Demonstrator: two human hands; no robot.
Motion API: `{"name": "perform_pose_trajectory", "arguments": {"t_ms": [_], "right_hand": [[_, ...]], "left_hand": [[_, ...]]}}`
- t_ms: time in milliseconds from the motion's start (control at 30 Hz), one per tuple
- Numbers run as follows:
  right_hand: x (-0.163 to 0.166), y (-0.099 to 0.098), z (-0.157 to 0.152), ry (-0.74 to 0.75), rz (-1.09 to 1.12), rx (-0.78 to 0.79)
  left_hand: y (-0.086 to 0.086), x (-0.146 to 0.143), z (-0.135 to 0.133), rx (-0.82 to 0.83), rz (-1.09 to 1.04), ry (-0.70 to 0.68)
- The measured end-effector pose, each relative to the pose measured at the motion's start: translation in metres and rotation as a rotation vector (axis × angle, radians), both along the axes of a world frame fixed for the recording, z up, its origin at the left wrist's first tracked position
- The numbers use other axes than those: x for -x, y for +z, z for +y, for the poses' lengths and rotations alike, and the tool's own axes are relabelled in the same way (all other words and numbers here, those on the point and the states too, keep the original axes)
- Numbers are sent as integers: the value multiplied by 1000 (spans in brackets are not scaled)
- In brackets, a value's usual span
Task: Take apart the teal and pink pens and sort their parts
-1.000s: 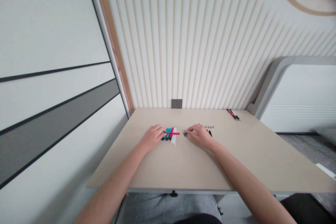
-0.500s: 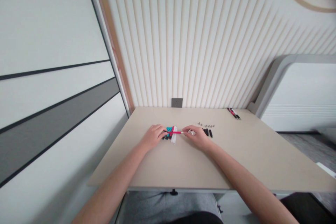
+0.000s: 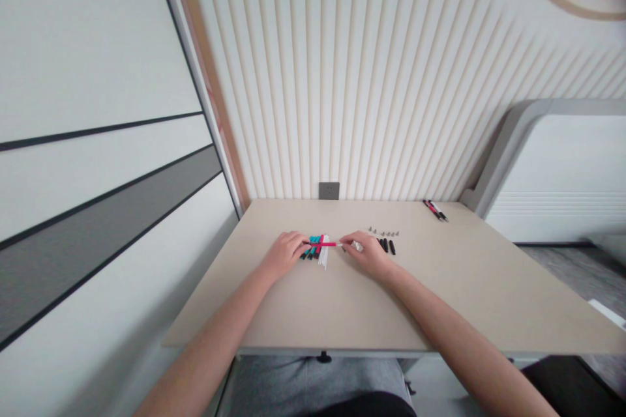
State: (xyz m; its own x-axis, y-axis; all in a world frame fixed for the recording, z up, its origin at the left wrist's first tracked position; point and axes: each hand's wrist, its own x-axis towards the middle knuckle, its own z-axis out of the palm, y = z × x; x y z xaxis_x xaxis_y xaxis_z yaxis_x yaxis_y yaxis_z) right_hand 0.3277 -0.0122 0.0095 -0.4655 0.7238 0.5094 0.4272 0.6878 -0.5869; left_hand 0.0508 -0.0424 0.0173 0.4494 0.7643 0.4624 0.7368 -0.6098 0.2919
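Observation:
A red pen barrel [image 3: 323,244] is held level over the desk between my two hands. My left hand [image 3: 285,254] pinches its dark left end. At the other end, the fingertips of my right hand [image 3: 366,253] are closed on a small pale piece [image 3: 339,245] in line with the barrel; its exact kind is too small to tell. White bits show by the right fingers. Below the barrel lie turquoise and black pen barrels [image 3: 313,250] and several thin white refills [image 3: 323,259]. Black pen parts [image 3: 392,247] rest beside my right hand, partly hidden by it.
Several small metallic pen tips [image 3: 389,234] stand in a row behind my right hand. Pens in red, black and white [image 3: 435,210] lie at the desk's back right. The pale desk [image 3: 313,319] meets a ribbed wall with a dark socket [image 3: 329,191].
Both hands keep their grip on the red pen barrel and its pale end. The whole view has shifted very slightly; nothing on the desk has visibly moved.

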Motion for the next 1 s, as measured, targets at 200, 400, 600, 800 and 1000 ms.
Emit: {"name": "perform_pose_trajectory", "arguments": {"t_ms": [200, 400, 600, 800, 1000], "right_hand": [[5, 1, -4, 2, 8, -11], [9, 2, -8, 22, 86, 15], [12, -3, -6, 13, 141, 14], [12, 0, -10, 50, 109, 18], [6, 8, -11, 27, 145, -7]], "left_hand": [[-1, -1, -1, 11, 16, -23], [-2, -2, -1, 32, 4, -31], [0, -5, -3, 57, -23, -40], [1, -6, -4, 119, -181, 34], [-1, -9, 0, 355, -624, 62]]}}
